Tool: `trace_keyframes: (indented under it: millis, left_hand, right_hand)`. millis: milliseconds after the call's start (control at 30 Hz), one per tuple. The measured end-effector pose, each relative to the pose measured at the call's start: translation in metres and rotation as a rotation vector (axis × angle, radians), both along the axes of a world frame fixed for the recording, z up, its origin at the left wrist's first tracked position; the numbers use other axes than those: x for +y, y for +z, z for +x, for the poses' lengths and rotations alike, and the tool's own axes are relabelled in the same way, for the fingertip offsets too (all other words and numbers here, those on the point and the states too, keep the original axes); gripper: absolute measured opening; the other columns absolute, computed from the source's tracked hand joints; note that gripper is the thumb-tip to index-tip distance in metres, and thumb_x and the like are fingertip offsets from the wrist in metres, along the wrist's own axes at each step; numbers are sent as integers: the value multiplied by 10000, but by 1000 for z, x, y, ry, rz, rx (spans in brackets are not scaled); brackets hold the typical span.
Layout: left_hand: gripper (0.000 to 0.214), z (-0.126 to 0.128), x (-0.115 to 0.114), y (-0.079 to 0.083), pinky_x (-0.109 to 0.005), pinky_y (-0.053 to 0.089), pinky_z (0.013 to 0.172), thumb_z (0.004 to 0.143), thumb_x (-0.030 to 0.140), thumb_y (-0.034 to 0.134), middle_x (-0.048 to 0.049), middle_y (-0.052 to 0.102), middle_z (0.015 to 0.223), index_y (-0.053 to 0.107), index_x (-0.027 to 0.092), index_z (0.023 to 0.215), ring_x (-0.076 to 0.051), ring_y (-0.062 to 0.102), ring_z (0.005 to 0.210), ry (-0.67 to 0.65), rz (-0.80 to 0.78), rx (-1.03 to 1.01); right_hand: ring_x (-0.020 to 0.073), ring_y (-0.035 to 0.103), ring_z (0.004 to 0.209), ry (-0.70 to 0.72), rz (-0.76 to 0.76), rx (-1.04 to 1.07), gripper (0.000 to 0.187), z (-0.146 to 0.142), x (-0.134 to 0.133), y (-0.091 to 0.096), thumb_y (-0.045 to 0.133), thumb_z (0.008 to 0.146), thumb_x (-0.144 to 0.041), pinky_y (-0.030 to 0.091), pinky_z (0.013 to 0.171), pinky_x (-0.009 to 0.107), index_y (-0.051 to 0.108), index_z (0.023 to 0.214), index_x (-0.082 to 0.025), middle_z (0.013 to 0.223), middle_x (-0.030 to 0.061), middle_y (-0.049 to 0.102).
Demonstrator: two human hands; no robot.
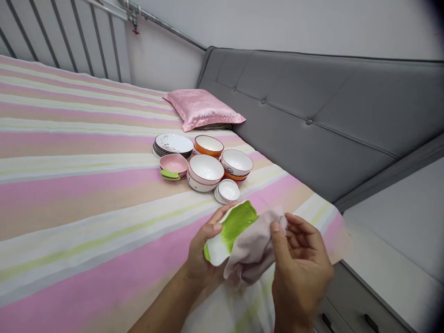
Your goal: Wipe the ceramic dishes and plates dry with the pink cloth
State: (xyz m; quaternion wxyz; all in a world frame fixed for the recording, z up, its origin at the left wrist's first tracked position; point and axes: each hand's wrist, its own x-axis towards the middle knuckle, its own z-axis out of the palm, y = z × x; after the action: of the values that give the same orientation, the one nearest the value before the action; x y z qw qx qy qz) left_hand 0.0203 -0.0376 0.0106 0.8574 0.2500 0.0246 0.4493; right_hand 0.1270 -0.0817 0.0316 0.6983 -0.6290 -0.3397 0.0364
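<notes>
Dish, one only, green and white, sits in my left hand, thumb on its near-left edge and fingers round the far side; that grip is narrow, filled by the dish. Its green hollow faces up, tilted. One pale pink cloth lies against the dish's right side, and I have it pinched between the thumb and fingers of the right hand. Low to the right of that pinch stands one cabinet, two dark handles showing. One striped bedspread spreads beneath both hands and away to the left.

Just beyond the dish I count one stack of small white bowls; how many are nested I cannot tell. Past it, a little left of the grip, sit two red-rimmed white bowls, nested, and further left two pink bowls with a green handle. Straight beyond the dish, one white bowl rests on orange ware. Behind these stand one orange bowl atop a stack and, to its left, one stack of plates, its thin edges too close to count.

Farther off lies one pink pillow, beside one grey headboard running rightward past the grip. Farthest left I see grey bars and one red valve handle.
</notes>
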Motion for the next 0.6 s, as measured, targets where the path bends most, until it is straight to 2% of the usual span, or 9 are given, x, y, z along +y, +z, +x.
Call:
trace_keyframes:
  millis: [167, 367, 467, 600]
  left_hand:
    - [570, 7, -7, -5, -320, 431, 726, 695, 297, 492, -84, 607, 1064, 447, 168, 1248, -249, 578, 904, -27, -44, -3]
    - [554, 5, -9, -9, -268, 412, 649, 682, 301, 524, -82, 613, 1044, 478, 172, 1219, -212, 590, 812, -23, -9, 109]
    - [545, 5, -8, -10, -257, 403, 640, 693, 293, 523, -79, 623, 1009, 478, 173, 1223, -196, 588, 787, -47, 0, 91]
    - [536, 5, -7, -10, -284, 411, 692, 704, 259, 505, -75, 623, 992, 472, 177, 1233, -217, 588, 837, -51, -42, -9]
  right_hand:
    - [156, 632, 731, 13, -164, -155, 265, -6, 8, -14, 642, 745, -321, 533, 653, 264, 618, 964, -174, 871, 59, 656]
    - [128, 611, 637, -29, -273, -304, 215, -7, 11, -19, 618, 762, -332, 519, 623, 248, 625, 917, -182, 811, 32, 661]
    - [130, 593, 647, 74, -294, -377, 163, -6, 9, -18, 586, 782, -303, 497, 600, 243, 600, 894, -186, 799, 22, 641]
    - [147, 579, 738, 332, -319, -529, 99, -3, 7, -15, 516, 819, -223, 467, 641, 261, 568, 899, -195, 824, 20, 612]
